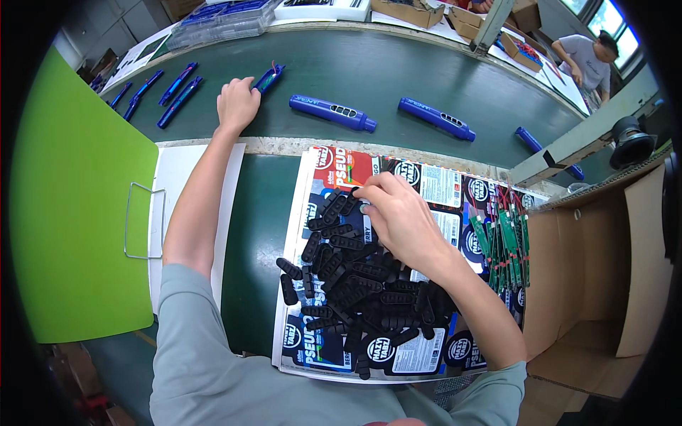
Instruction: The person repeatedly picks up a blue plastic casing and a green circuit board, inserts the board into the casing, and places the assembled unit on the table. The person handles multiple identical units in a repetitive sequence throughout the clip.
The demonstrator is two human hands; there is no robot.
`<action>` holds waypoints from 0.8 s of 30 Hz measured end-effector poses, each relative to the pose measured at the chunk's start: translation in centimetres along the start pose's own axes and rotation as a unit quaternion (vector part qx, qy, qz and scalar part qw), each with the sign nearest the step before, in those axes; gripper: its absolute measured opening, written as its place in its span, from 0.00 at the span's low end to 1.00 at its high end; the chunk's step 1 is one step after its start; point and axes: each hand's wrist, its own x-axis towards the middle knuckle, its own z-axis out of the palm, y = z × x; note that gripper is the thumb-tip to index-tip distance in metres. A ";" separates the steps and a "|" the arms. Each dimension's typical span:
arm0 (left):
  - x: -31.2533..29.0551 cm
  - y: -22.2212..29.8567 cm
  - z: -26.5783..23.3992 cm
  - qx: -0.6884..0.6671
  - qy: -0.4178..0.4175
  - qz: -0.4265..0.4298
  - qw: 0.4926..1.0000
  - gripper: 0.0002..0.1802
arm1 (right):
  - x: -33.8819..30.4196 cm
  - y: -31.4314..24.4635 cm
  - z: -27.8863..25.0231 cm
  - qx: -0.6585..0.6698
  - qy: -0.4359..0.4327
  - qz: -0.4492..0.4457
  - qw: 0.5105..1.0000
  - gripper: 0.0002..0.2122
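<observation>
On the green surface beyond the ledge, my left hand (238, 105) grips the near end of an open blue casing (271, 77) with a green board and red wire inside. Its fingertips are partly hidden behind the hand. Lower down, my right hand (401, 224) is closed in a pinch at the upper edge of a pile of black button strips (355, 284). Between its thumb and fingers shows the end of one black button strip (353, 192). The pile lies on a printed sheet (419, 355) in front of me.
Several open blue casings (177, 103) lie at far left; closed blue tubes (332, 113) lie to the right. Wired green circuit boards (506, 245) sit beside an open cardboard box (590, 284). A green panel (92, 213) stands left. Another person (590, 62) works at far right.
</observation>
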 end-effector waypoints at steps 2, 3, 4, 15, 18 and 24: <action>-0.5 1.0 -0.4 0.017 0.052 0.079 0.995 0.17 | 0.9 0.3 0.5 -0.051 0.015 -0.032 0.998 0.09; -0.9 2.0 -1.4 -0.003 0.058 0.106 0.993 0.17 | 1.4 0.3 0.9 -0.047 0.029 -0.053 0.997 0.09; -1.1 3.5 -1.9 -0.028 0.064 0.137 0.988 0.17 | 1.5 0.5 1.2 -0.044 0.015 -0.042 0.998 0.09; -3.5 11.6 -2.6 -0.097 -0.189 0.323 0.922 0.24 | -0.5 1.2 -0.4 0.021 0.017 0.073 0.997 0.08; -3.3 11.1 -2.4 -0.136 -0.147 0.304 0.931 0.22 | -1.4 1.3 -2.2 0.113 0.082 0.104 0.985 0.07; -7.7 18.4 -8.8 -0.452 -0.249 0.129 0.847 0.15 | -3.2 2.3 -5.7 0.318 0.212 0.215 0.899 0.10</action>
